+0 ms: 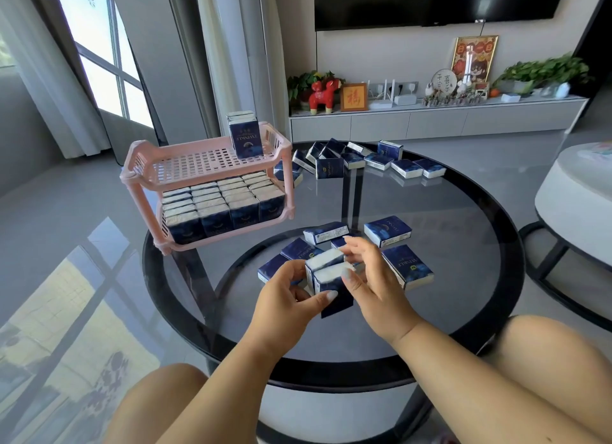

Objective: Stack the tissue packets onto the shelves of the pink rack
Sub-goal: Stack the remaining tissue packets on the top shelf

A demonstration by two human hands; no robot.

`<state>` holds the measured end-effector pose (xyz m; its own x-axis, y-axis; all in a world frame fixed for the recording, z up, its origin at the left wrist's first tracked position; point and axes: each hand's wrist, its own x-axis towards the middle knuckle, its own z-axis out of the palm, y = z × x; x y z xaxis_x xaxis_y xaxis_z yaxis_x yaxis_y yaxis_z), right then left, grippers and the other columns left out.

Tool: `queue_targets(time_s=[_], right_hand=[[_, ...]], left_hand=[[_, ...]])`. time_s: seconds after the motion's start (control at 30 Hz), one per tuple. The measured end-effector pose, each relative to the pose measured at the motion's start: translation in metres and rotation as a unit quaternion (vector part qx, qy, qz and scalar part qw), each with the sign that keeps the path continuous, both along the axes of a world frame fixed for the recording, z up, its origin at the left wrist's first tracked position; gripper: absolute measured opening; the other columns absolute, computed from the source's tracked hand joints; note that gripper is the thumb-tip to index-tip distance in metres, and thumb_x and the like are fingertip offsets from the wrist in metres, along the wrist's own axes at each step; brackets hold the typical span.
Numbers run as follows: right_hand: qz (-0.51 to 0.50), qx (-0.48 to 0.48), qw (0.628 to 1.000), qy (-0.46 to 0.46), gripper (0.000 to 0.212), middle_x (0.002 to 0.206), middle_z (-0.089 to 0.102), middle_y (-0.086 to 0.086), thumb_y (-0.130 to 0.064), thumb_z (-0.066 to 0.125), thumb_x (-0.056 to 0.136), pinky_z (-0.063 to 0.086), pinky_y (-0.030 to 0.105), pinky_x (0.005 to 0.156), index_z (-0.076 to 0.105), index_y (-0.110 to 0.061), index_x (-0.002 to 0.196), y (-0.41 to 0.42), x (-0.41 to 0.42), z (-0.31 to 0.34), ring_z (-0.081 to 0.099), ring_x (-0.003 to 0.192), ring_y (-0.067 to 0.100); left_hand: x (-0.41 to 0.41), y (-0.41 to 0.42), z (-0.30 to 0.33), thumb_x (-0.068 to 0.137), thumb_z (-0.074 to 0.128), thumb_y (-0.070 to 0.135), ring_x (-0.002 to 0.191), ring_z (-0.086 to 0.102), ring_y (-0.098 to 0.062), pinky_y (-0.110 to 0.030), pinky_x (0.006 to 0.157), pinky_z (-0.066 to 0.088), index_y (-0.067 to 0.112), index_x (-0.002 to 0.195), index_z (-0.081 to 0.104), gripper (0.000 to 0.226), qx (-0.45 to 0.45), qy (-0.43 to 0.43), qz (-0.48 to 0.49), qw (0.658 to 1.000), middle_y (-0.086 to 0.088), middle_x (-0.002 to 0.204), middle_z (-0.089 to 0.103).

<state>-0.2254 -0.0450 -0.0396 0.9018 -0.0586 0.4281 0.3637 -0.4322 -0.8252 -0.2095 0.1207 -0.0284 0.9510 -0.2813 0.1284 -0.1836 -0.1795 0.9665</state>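
The pink two-shelf rack (142, 165) stands at the left of the round glass table (463, 212). Its lower shelf is packed with upright dark blue tissue packets (212, 208). A small upright stack of packets (244, 135) stands at the back right of the upper shelf. Above the table's near middle my left hand (288, 298) and my right hand (367, 278) together grip two upright tissue packets (328, 278) held side by side. Several loose packets (387, 233) lie flat around my hands.
More loose packets (377, 160) are scattered along the table's far edge. A white round side table (569, 205) stands to the right. A TV cabinet (430, 119) with ornaments and plants runs along the back wall. My bare knees show at the bottom.
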Motion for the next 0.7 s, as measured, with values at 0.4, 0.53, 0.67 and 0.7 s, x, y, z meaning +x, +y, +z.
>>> queue_targets(time_s=[0.4, 0.53, 0.67, 0.7], right_hand=[[0.037, -0.065, 0.997, -0.005, 0.044, 0.108, 0.053, -0.017, -0.05, 0.058, 0.079, 0.037, 0.007, 0.08, 0.049, -0.026, 0.115, -0.002, -0.001, 0.002, 0.05, 0.098, -0.002], [0.05, -0.054, 0.997, 0.012, 0.041, 0.107, 0.054, -0.021, -0.048, 0.06, 0.079, 0.04, 0.007, 0.08, 0.048, -0.028, 0.113, -0.002, -0.002, 0.003, 0.052, 0.098, -0.003], [0.057, -0.045, 0.997, 0.031, 0.038, 0.108, 0.055, -0.02, -0.041, 0.062, 0.081, 0.043, 0.009, 0.079, 0.047, -0.028, 0.114, -0.001, -0.002, 0.003, 0.052, 0.1, -0.004], [0.057, -0.044, 0.997, 0.032, 0.038, 0.108, 0.055, -0.02, -0.04, 0.062, 0.081, 0.043, 0.008, 0.079, 0.046, -0.028, 0.113, -0.001, -0.003, 0.004, 0.052, 0.101, -0.004]], left_hand=[[0.014, 0.034, 0.012, 0.07, 0.086, 0.019, 0.063, 0.047, -0.008, -0.022, 0.062, 0.045, 0.03, 0.116, 0.058, 0.054, 0.055, -0.081, 0.11, 0.989, 0.009, 0.106, 0.058], [0.028, 0.047, 0.004, 0.075, 0.081, 0.024, 0.107, 0.05, -0.012, -0.037, 0.096, 0.046, 0.028, 0.117, 0.056, 0.049, 0.116, -0.073, 0.163, 0.977, 0.008, 0.115, 0.049], [0.026, 0.044, -0.001, 0.073, 0.081, 0.036, 0.128, 0.037, -0.012, -0.032, 0.108, 0.035, 0.029, 0.134, 0.046, 0.071, 0.226, -0.07, 0.084, 0.968, 0.011, 0.128, 0.041], [0.024, 0.042, -0.002, 0.073, 0.08, 0.039, 0.127, 0.038, -0.011, -0.031, 0.107, 0.035, 0.028, 0.136, 0.045, 0.073, 0.251, -0.084, 0.076, 0.961, 0.01, 0.131, 0.042]])
